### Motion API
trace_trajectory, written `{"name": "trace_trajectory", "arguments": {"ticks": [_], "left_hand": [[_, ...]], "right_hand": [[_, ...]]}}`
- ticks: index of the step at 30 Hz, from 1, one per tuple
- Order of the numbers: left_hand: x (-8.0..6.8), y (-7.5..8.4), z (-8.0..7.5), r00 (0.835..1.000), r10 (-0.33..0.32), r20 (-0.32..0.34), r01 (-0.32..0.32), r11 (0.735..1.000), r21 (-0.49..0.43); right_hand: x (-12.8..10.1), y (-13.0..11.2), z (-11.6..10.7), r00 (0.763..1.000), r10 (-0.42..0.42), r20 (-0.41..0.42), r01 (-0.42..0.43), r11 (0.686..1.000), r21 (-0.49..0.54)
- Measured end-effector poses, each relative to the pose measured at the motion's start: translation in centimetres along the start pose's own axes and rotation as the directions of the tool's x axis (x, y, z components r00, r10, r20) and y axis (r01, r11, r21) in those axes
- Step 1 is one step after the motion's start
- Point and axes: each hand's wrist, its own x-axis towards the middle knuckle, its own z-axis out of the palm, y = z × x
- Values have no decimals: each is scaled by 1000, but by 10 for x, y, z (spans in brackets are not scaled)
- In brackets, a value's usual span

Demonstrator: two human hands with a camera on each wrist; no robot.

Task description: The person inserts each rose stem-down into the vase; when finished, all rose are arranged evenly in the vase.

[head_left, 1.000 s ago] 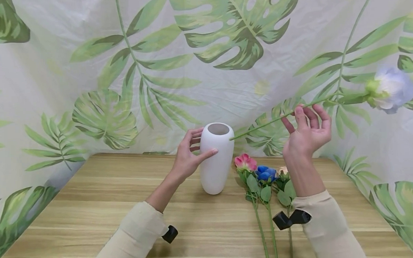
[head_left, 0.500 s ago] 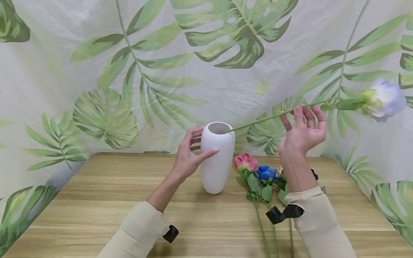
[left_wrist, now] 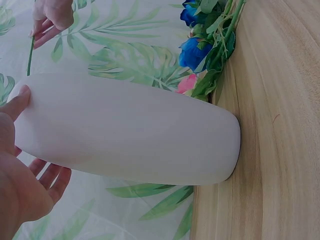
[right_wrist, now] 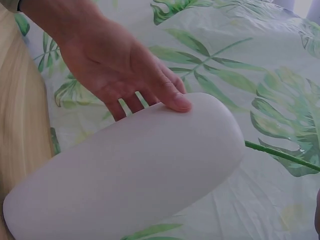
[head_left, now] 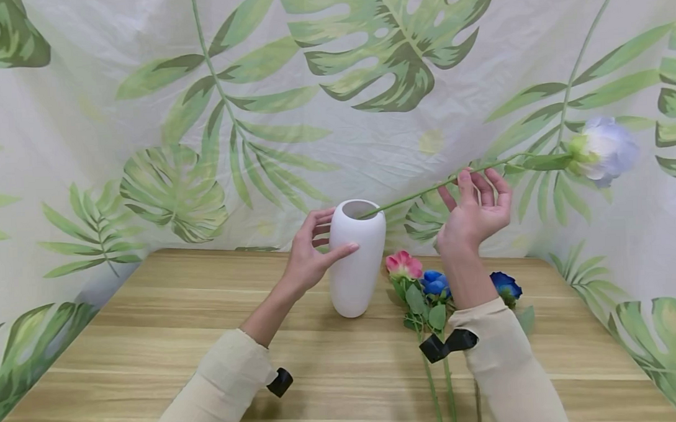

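A white vase (head_left: 356, 260) stands upright on the wooden table (head_left: 152, 341). My left hand (head_left: 333, 233) holds its upper part, thumb in front and fingers behind. My right hand (head_left: 471, 184), raised to the vase's right, pinches the long green stem (head_left: 416, 198) of a pale lilac flower (head_left: 603, 149). The stem lies nearly level, and its tip reaches the vase's mouth. In the left wrist view the vase (left_wrist: 130, 132) fills the middle, with my left hand (left_wrist: 20, 165) on it. The right wrist view shows the vase (right_wrist: 130, 175), my left hand (right_wrist: 115, 65) and the stem (right_wrist: 280, 154).
Loose flowers lie on the table right of the vase: a pink one (head_left: 402, 264), a blue one (head_left: 435, 283) and another blue one (head_left: 505, 286) farther right. A leaf-print cloth (head_left: 367, 79) hangs behind and along both sides of the table.
My right hand has carried the lilac flower to the left, bringing the stem tip from beside the vase to its mouth. The left hand and vase have stayed put.
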Motion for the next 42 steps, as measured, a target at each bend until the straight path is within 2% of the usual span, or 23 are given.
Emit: {"name": "trace_trajectory", "arguments": {"ticks": [26,34,42], "left_hand": [[0,1,0,1000,-9,-3,9,1000,8],[0,2,0,1000,-4,-4,4,1000,12],[-1,2,0,1000,-2,-3,2,1000,17]], "right_hand": [[-30,32,5,996,52,76,-43,993,-111],[-35,34,7,991,16,133,-3,995,-103],[-40,38,9,986,34,164,-20,996,-87]]}}
